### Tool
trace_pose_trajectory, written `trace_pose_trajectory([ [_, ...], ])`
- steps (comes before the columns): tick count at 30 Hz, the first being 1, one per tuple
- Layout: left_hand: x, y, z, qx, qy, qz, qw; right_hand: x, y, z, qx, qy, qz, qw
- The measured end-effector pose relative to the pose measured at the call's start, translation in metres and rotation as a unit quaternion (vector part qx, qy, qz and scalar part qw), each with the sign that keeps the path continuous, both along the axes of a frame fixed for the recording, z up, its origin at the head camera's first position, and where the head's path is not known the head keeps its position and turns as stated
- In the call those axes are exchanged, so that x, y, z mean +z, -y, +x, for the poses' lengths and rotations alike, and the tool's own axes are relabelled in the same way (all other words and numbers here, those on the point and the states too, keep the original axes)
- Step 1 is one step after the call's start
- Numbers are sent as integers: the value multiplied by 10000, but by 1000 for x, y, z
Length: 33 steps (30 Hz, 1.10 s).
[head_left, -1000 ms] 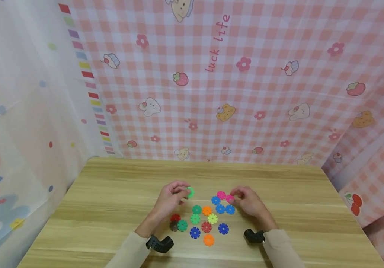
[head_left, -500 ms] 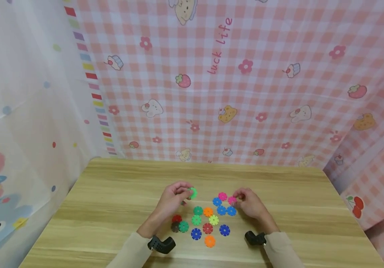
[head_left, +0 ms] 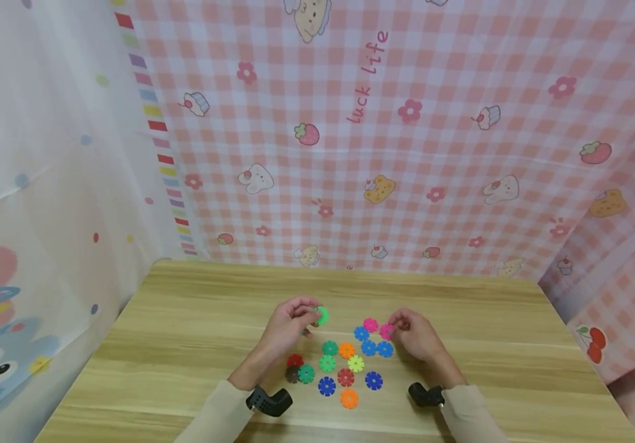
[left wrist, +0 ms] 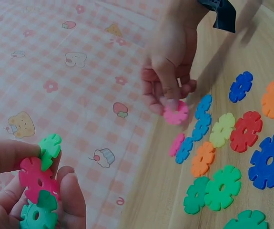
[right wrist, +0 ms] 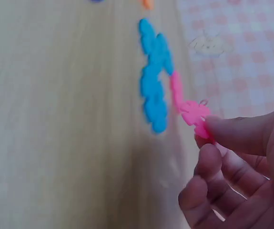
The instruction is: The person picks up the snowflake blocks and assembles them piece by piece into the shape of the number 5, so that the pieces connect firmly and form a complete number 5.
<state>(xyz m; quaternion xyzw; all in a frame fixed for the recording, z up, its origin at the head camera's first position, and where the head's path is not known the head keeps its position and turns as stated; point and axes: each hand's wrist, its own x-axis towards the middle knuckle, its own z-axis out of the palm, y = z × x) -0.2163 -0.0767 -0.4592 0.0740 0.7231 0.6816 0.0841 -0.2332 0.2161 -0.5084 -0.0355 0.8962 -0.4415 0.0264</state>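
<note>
In the left wrist view my left hand [left wrist: 13, 181] holds a short chain of notched plastic snowflake discs: a light green disc [left wrist: 50, 150], a red disc [left wrist: 36, 179] and a dark green disc [left wrist: 39, 213]. Thumb and fingers pinch the light green one. To the right, my right hand [head_left: 414, 334] pinches a pink snowflake disc [right wrist: 195, 113] at its rim between thumb and finger. Beside that disc lies another pink disc [head_left: 370, 324], near several blue discs [head_left: 369, 348] on the table. Whether the pinched pink disc touches its neighbour, I cannot tell.
Loose discs lie on the wooden table [head_left: 195, 320] between my forearms, among them an orange disc [head_left: 349, 399], a yellow disc [head_left: 355, 363] and a dark blue disc [head_left: 374, 381]. Behind the table hangs a pink checked cloth [head_left: 317, 184].
My left hand has moved slightly right and away from me with its disc chain. My right hand stays at the pink disc. The head view has shifted a little.
</note>
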Motion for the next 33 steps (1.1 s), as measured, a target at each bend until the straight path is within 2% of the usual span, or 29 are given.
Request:
trace_pose_trajectory([
  [3, 0, 0, 0, -44, 9, 16, 10000, 7, 4, 2, 88, -111, -75, 9999],
  [8, 0, -1, -1, -164, 66, 27, 9998, 28, 19, 10, 357, -48, -579, 9977],
  [12, 0, -2, -2, -283, 139, 15, 9995, 43, 29, 16, 652, -78, -1078, 9920],
  [18, 2, -5, 0, -486, 222, 126, 9985, 55, 44, 22, 965, -233, -1541, 9830],
  [23, 2, -9, 1, -585, 376, 263, 9972, 59, 53, 25, 1233, -450, -1573, 9788],
  [28, 1, -12, 3, -554, 428, 233, 9973, 59, 57, 27, 1207, -608, -1524, 9790],
  [33, 2, -14, 4, -669, 427, 264, 9965, 60, 61, 30, 1217, -885, -1321, 9798],
])
